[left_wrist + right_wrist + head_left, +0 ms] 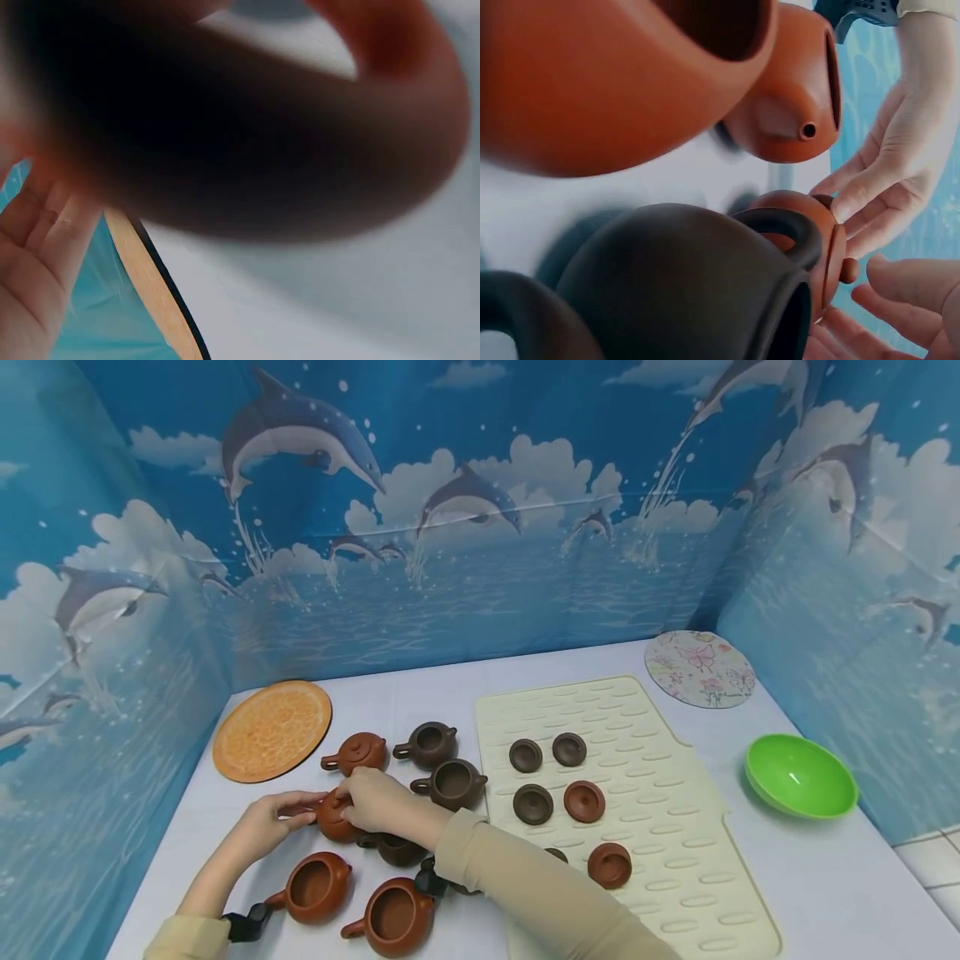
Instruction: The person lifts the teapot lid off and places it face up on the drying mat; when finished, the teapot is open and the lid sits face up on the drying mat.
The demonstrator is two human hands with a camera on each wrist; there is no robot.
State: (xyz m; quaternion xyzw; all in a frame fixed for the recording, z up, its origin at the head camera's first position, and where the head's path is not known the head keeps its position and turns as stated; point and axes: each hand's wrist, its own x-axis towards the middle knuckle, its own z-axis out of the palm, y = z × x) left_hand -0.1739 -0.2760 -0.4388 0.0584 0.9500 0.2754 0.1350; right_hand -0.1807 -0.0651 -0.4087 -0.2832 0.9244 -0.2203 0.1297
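Observation:
A small reddish-brown clay teapot point(335, 820), its lid on, stands between both hands. My left hand point(272, 825) pinches its handle with thumb and fingertips. Over the other side reaches my right hand point(381, 802); in the right wrist view its fingertips touch the pot's side, and its thumb lies just off the lid's knob point(848, 271). Behind stands another lidded teapot point(363, 753). Lidless dark teapots point(431, 746) stand to the right, one partly under my right arm. Nearer are two lidless reddish teapots point(312, 887). A blurred dark curve fills most of the left wrist view.
Several loose lids point(585, 801), dark and reddish, lie on a cream ridged mat point(667, 793) at the right. A green bowl point(801, 777) stands further right. Round mats lie at the back, one orange point(272, 731), one floral point(699, 668). Dolphin-print curtains point(480, 568) enclose the table.

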